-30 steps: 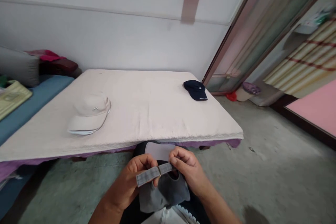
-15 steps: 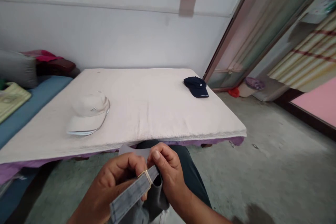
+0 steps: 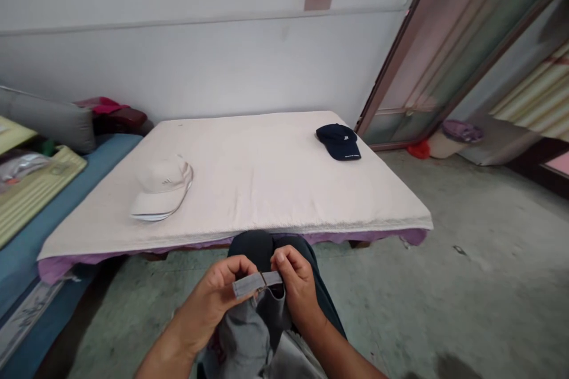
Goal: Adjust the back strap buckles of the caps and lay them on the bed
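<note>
A grey cap (image 3: 246, 331) lies over my lap, its back strap (image 3: 249, 285) raised toward me with a small metal buckle (image 3: 262, 278) on it. My left hand (image 3: 222, 284) pinches the strap close to the buckle, its loose end pointing left. On the other side, my right hand (image 3: 297, 281) is closed on the strap where it joins the cap. Part of the cap is hidden behind my right wrist. A white cap (image 3: 160, 186) rests at the left of the bed, and a dark navy cap (image 3: 338, 141) at its far right.
The low bed (image 3: 267, 177) with a pale cover stands before my knees. At the left are a blue mattress (image 3: 100, 160), a grey pillow (image 3: 66, 121) and a yellow crate (image 3: 48, 189). A waste bin (image 3: 444, 142) stands by the sliding door (image 3: 400, 83).
The view has shifted. The cap and both hands sit lower and farther from me, and the strap has turned from steeply slanted to nearly level. Both hands keep their hold.
</note>
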`<state>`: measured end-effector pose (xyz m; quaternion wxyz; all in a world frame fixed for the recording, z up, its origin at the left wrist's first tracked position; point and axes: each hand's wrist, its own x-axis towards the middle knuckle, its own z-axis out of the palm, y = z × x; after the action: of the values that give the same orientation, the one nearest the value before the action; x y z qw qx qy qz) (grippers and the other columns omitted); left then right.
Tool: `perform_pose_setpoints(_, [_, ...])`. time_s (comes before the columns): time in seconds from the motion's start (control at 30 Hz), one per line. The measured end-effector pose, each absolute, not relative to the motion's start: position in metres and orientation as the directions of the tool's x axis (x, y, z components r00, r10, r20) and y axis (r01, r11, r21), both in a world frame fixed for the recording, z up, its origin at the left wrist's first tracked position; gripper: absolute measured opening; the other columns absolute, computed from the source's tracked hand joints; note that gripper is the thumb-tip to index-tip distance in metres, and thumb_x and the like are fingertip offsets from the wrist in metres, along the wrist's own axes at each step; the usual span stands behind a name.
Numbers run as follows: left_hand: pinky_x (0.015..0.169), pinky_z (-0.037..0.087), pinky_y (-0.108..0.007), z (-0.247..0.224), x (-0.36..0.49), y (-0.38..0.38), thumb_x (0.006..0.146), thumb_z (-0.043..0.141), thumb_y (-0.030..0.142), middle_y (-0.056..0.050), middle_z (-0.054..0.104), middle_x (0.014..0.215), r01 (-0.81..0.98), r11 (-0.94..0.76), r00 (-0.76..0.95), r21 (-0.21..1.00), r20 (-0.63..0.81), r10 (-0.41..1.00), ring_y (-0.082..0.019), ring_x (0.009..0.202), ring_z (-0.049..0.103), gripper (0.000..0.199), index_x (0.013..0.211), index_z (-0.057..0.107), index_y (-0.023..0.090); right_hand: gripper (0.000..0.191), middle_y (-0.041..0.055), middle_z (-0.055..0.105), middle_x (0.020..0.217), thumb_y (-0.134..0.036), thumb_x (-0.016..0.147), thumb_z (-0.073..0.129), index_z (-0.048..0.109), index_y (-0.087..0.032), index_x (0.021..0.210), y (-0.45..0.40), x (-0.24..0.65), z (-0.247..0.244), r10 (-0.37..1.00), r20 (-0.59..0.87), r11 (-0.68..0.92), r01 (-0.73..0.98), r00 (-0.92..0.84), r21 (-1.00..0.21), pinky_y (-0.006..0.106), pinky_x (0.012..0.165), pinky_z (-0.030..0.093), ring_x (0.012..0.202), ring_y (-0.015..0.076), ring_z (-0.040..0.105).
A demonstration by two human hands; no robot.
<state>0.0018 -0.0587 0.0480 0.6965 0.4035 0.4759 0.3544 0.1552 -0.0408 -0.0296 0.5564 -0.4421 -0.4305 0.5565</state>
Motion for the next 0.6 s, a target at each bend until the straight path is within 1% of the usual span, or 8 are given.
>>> perform_pose_setpoints(0.13, [0.058,0.034,-0.020,0.042,-0.003,-0.060,0.073,0.073,0.027,0.001,0.057,0.067,-0.082,0.462,0.256,0.883,-0.429,0.866,-0.011,0.062,0.047,0.016,0.078,0.063,0.016,0.031,-0.0023,0.048,0.061,-0.041,0.087,0.054,0.054,-0.018,0.066,-0.046,0.158,-0.036,0.998,-0.028,-0.014,-0.243,0.055,-0.970,0.024,0.054,0.034,0.057,0.0118,0.041])
perform_pose_setpoints(0.2, [0.059,0.036,-0.020,0.050,-0.015,-0.054,0.073,0.072,0.024,0.000,0.059,0.068,-0.086,0.443,0.207,0.892,-0.419,0.884,-0.011,0.063,0.049,0.013,0.079,0.064,0.016,0.031,-0.0012,0.050,0.062,-0.039,0.087,0.053,0.055,-0.017,0.066,-0.042,0.152,-0.027,1.000,0.016,0.021,-0.247,0.023,-0.969,0.024,0.057,0.036,0.060,0.0125,0.044])
perform_pose_setpoints(0.3, [0.058,0.037,-0.021,0.074,-0.034,-0.040,0.074,0.072,0.026,0.000,0.058,0.068,-0.072,0.358,0.200,0.931,-0.338,0.919,-0.012,0.063,0.050,0.013,0.079,0.064,0.016,0.028,-0.0005,0.053,0.066,-0.038,0.087,0.054,0.059,-0.017,0.070,-0.031,0.144,-0.002,0.985,0.136,0.103,-0.277,-0.102,-0.955,0.024,0.061,0.037,0.064,0.0127,0.046])
perform_pose_setpoints(0.37, [0.057,0.037,-0.021,0.086,-0.039,-0.033,0.074,0.072,0.028,-0.001,0.058,0.069,-0.051,0.293,0.236,0.955,-0.273,0.933,-0.012,0.063,0.049,0.015,0.079,0.064,0.016,0.025,-0.0016,0.051,0.066,-0.038,0.085,0.057,0.060,-0.017,0.073,-0.024,0.144,0.011,0.953,0.205,0.135,-0.291,-0.223,-0.947,0.024,0.059,0.035,0.061,0.0117,0.044])
perform_pose_setpoints(0.43, [0.056,0.036,-0.020,0.091,-0.035,-0.028,0.075,0.071,0.030,0.000,0.058,0.070,-0.010,0.243,0.262,0.970,-0.232,0.937,-0.012,0.062,0.048,0.016,0.079,0.063,0.017,0.022,-0.0029,0.047,0.063,-0.036,0.084,0.059,0.058,-0.018,0.072,-0.017,0.150,0.013,0.925,0.255,0.187,-0.250,-0.281,-0.950,0.023,0.057,0.034,0.059,0.0109,0.041])
perform_pose_setpoints(0.47, [0.055,0.036,-0.020,0.090,-0.030,-0.025,0.076,0.071,0.030,0.000,0.057,0.070,0.020,0.230,0.261,0.973,-0.227,0.938,-0.011,0.061,0.047,0.016,0.078,0.063,0.016,0.022,-0.0031,0.046,0.063,-0.035,0.084,0.059,0.057,-0.018,0.071,-0.014,0.153,0.012,0.925,0.273,0.224,-0.203,-0.262,-0.953,0.024,0.058,0.033,0.059,0.0109,0.041])
perform_pose_setpoints(0.53, [0.053,0.034,-0.020,0.089,-0.018,-0.018,0.074,0.072,0.031,0.001,0.056,0.067,0.095,0.207,0.238,0.974,-0.224,0.945,-0.011,0.059,0.046,0.018,0.076,0.063,0.016,0.021,-0.0028,0.046,0.065,-0.032,0.086,0.057,0.056,-0.018,0.070,-0.004,0.160,0.006,0.940,0.300,0.286,-0.100,-0.165,-0.953,0.024,0.059,0.034,0.061,0.0116,0.042])
perform_pose_setpoints(0.6, [0.052,0.034,-0.020,0.095,-0.008,-0.006,0.071,0.075,0.030,0.001,0.055,0.064,0.158,0.149,0.200,0.976,-0.179,0.963,-0.011,0.058,0.045,0.019,0.073,0.064,0.015,0.019,-0.0024,0.048,0.066,-0.030,0.087,0.055,0.057,-0.019,0.071,0.010,0.163,0.007,0.945,0.316,0.314,-0.042,-0.081,-0.948,0.024,0.061,0.035,0.063,0.0122,0.044])
